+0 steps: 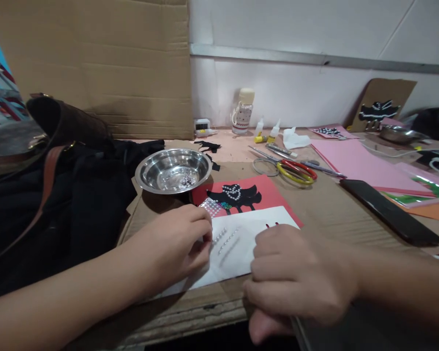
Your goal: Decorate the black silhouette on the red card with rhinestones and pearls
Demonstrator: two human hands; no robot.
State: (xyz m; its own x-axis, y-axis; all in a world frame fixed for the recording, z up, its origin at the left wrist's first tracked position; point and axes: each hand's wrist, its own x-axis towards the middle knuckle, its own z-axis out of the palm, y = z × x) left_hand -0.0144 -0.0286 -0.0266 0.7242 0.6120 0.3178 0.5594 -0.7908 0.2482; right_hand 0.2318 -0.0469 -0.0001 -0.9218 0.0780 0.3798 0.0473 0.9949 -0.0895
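My left hand (185, 239) rests at the left side of a white sheet of paper (247, 258). Its fingers are curled and pressed together; whatever they hold is hidden. Beside its fingertips, short rows of pearl beads (228, 242) lie on the paper. Near the table's front edge is my right hand (292, 273), closed, knuckles up, over the paper's right part; its inner side cannot be seen. Behind the paper lies a red card (274, 187) bearing a black cut-out shape (247, 196) trimmed with pearl beads. A sheet of stick-on gems (210, 207) pokes out beside my left hand.
A steel bowl (146, 168) with small beads stands behind my left hand. Scissors (296, 173), glue bottles (274, 130) and a drinking bottle (242, 112) are farther back. To the right lie pink paper (366, 163) and a phone (389, 209). Dark cloth (91, 190) covers the left.
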